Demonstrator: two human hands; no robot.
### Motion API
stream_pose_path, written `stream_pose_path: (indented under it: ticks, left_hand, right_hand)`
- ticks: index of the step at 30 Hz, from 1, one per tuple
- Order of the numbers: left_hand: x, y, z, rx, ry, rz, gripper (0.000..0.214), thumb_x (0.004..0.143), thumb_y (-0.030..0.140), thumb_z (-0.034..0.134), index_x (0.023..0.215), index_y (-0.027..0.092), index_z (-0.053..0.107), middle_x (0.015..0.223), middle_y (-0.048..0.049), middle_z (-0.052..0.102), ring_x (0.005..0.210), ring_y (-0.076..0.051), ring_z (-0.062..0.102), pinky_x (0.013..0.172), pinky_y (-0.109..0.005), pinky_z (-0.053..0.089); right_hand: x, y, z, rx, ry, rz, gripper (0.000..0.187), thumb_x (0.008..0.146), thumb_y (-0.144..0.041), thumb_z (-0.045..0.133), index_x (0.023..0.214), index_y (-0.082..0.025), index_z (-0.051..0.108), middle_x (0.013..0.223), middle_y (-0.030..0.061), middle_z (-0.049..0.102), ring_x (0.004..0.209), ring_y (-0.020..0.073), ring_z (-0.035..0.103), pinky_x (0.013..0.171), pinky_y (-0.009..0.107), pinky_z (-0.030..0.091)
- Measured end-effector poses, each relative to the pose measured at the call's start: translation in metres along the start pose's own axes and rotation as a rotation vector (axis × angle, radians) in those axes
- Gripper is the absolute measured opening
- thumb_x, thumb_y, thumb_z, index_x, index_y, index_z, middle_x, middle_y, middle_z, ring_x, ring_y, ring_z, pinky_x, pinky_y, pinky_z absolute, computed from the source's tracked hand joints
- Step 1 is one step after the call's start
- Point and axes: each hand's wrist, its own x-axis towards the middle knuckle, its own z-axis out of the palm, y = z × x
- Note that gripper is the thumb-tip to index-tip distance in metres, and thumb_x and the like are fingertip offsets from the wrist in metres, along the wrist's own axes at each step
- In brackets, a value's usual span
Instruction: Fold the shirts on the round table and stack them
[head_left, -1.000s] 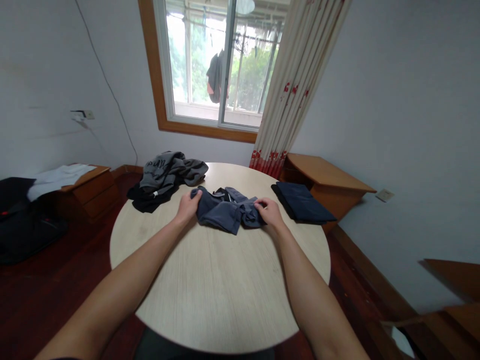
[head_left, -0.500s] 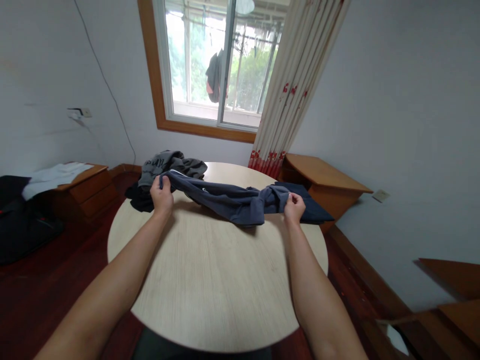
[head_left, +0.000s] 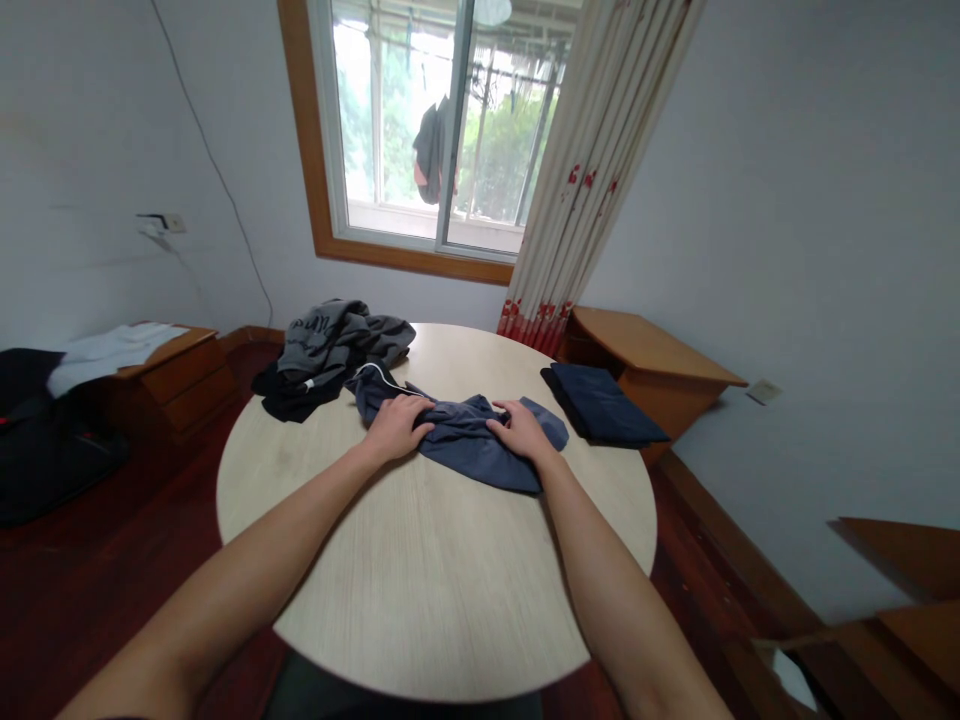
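Observation:
A crumpled blue-grey garment (head_left: 472, 450) with a thin white cord or trim at its left end lies across the middle of the round table (head_left: 435, 580). Its kind is hard to tell while bunched up. My left hand (head_left: 401, 425) rests on its left part, thumb apart from the fingers. On its right part lies my right hand (head_left: 519, 430), with thumb and forefinger spread. Both palms face down, pressing the cloth to the tabletop. Some of the fingertips are lost among the folds.
A heap of grey and black clothes (head_left: 337, 345) sits at the table's far left. Dark navy folded clothes (head_left: 604, 403) lie near the right edge. Beyond stand a wooden desk (head_left: 652, 345), a curtain (head_left: 585, 180) and a window. A low cabinet (head_left: 184, 375) stands left.
The garment was stretched between my two hands above the table; now it lies bunched on it. Both hands have moved inward and down, loosening from its ends.

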Motion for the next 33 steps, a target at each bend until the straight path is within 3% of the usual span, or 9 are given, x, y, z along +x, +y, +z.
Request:
stream_pose_path:
  ticks: [2,6,9,12,14,18,25,29,33]
  left_hand:
    - [-0.001,0.003,0.006,0.054,-0.103,-0.009,0.038,0.086,0.029,0.066,0.123,0.022,0.068,0.126,-0.0109,0.07,0.119,-0.034,0.058,0.096,-0.05,0.043]
    - [-0.001,-0.002,0.002,0.011,-0.196,0.091,0.029,0.085,0.022,0.063,0.112,0.026,0.073,0.117,-0.0063,0.073,0.112,-0.029,0.063,0.093,-0.044,0.044]
    - [0.002,-0.011,-0.014,-0.057,-0.04,0.176,0.028,0.084,0.014,0.055,0.101,0.025,0.075,0.104,-0.005,0.075,0.102,-0.025,0.064,0.091,-0.041,0.046]
    - [0.004,-0.017,-0.032,-0.11,0.315,0.151,0.031,0.082,0.009,0.051,0.099,0.023,0.073,0.102,-0.0059,0.073,0.102,-0.024,0.062,0.093,-0.042,0.046]
    - [0.004,-0.017,-0.04,-0.133,0.485,0.122,0.031,0.081,0.008,0.05,0.098,0.023,0.072,0.103,-0.0062,0.071,0.104,-0.024,0.061,0.095,-0.043,0.046]
    - [0.003,-0.013,-0.043,-0.177,0.521,0.112,0.031,0.079,0.008,0.046,0.095,0.022,0.068,0.102,-0.0055,0.07,0.102,-0.022,0.062,0.095,-0.04,0.048]
    - [0.003,-0.01,-0.044,-0.323,0.609,-0.064,0.023,0.085,0.019,0.047,0.099,0.021,0.066,0.103,-0.0056,0.071,0.102,-0.022,0.065,0.096,-0.037,0.05]
    - [0.004,-0.001,-0.03,-0.49,0.507,-0.167,0.02,0.089,0.03,0.053,0.1,0.02,0.066,0.101,-0.0062,0.073,0.098,-0.023,0.067,0.092,-0.037,0.053]
    - [0.002,0.017,-0.013,-0.593,0.349,-0.128,0.025,0.092,0.033,0.051,0.106,0.019,0.065,0.107,-0.0077,0.073,0.102,-0.023,0.068,0.095,-0.039,0.053]
  right_hand:
    - [0.001,-0.003,0.004,-0.115,-0.089,0.083,0.045,0.082,-0.034,0.067,0.123,-0.015,0.068,0.1,0.0104,0.074,0.085,0.0216,0.066,0.079,0.031,0.049]
    - [0.005,0.0,-0.004,-0.187,-0.154,0.189,0.017,0.081,-0.028,0.063,0.087,-0.019,0.076,0.082,0.0085,0.074,0.08,0.0236,0.066,0.073,0.031,0.047]
    - [0.007,0.01,-0.022,0.01,0.187,0.228,0.02,0.08,-0.026,0.055,0.082,-0.019,0.074,0.081,0.0076,0.074,0.078,0.0228,0.066,0.072,0.031,0.048]
    - [0.008,0.02,-0.04,0.322,0.608,0.338,0.028,0.08,-0.034,0.051,0.092,-0.016,0.069,0.07,0.0042,0.068,0.064,0.0204,0.062,0.063,0.03,0.047]
    - [0.008,0.019,-0.043,0.488,0.705,0.387,0.031,0.079,-0.039,0.051,0.094,-0.016,0.065,0.059,-0.0011,0.06,0.053,0.0179,0.056,0.055,0.028,0.044]
    - [0.008,0.004,-0.035,0.66,0.628,0.331,0.029,0.077,-0.046,0.056,0.09,-0.02,0.058,0.052,-0.0062,0.053,0.044,0.0141,0.049,0.046,0.025,0.038]
    - [0.005,-0.01,-0.032,0.708,0.589,0.148,0.035,0.077,-0.054,0.06,0.092,-0.023,0.055,0.068,-0.0034,0.059,0.062,0.0151,0.06,0.051,0.024,0.046]
    - [0.003,-0.018,-0.013,0.68,0.301,0.153,0.038,0.079,-0.058,0.059,0.093,-0.023,0.056,0.076,-0.0016,0.062,0.067,0.0164,0.061,0.058,0.028,0.05]
    - [-0.003,-0.042,0.013,0.635,0.018,0.073,0.038,0.08,-0.061,0.061,0.081,-0.023,0.056,0.072,-0.0023,0.059,0.07,0.0166,0.057,0.066,0.029,0.051]
